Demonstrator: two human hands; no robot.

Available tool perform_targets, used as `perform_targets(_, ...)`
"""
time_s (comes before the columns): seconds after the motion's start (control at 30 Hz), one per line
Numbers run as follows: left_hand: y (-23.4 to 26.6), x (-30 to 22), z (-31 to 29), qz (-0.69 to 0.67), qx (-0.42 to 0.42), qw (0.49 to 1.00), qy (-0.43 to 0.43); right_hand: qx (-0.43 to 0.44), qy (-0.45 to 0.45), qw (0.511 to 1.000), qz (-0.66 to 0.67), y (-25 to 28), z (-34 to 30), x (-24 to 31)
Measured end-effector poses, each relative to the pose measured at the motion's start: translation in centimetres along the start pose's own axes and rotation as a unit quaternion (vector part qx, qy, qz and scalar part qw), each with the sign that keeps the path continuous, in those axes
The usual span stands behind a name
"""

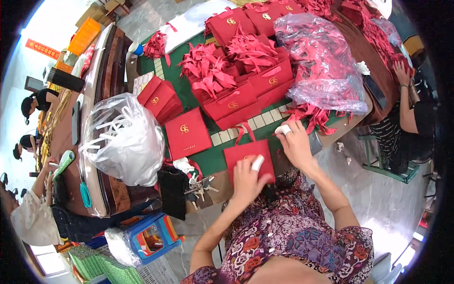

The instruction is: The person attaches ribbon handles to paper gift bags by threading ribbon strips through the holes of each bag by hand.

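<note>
My left hand [247, 178], with a white wrap on one finger, presses on a flat red paper gift bag [246, 152] that lies at the near edge of the green table [215, 158]. A red ribbon handle [243, 130] loops out of the bag's top. My right hand [295, 142], its fingertip also wrapped in white, rests on the table edge just right of the bag, near loose red ribbons [309, 116]. Neither hand closes around anything.
Stacks of red bags [236, 102] with ribbon handles fill the table's middle. A flat red bag [187, 132] lies left, beside a clear sack of white cords [124, 139]. A clear sack of red ribbons [324, 61] sits right. Keys [198, 189] lie near. Other people work at both sides.
</note>
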State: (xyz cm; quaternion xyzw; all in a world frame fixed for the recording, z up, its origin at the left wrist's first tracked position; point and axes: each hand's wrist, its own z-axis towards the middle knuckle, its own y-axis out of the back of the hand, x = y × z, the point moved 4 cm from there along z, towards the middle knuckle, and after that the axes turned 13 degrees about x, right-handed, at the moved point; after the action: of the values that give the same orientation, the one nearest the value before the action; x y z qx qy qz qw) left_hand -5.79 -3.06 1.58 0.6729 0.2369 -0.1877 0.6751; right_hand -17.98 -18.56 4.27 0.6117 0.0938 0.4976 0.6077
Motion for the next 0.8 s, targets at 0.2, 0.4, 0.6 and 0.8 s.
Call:
perform_targets(0.2,2.8,3.7,3.7,0.065,-0.022,0.997,0.022,0.072,0.048,0.996,0.028,-1.7,-2.1,4.4)
perform_targets(0.4,3.5,3.4,3.5,0.038,-0.021,0.998,0.042,0.095,-0.06,0.987,0.112,-4.4,-1.9,3.2)
perform_targets(0.6,2.9,4.2,2.8,-0.049,-0.016,0.997,0.062,0.088,-0.085,0.969,0.213,-4.9,-1.3,2.8)
perform_targets(0.8,3.4,2.0,2.9,-0.021,-0.031,0.996,0.076,0.14,-0.139,0.95,0.241,-5.0,-0.8,2.8)
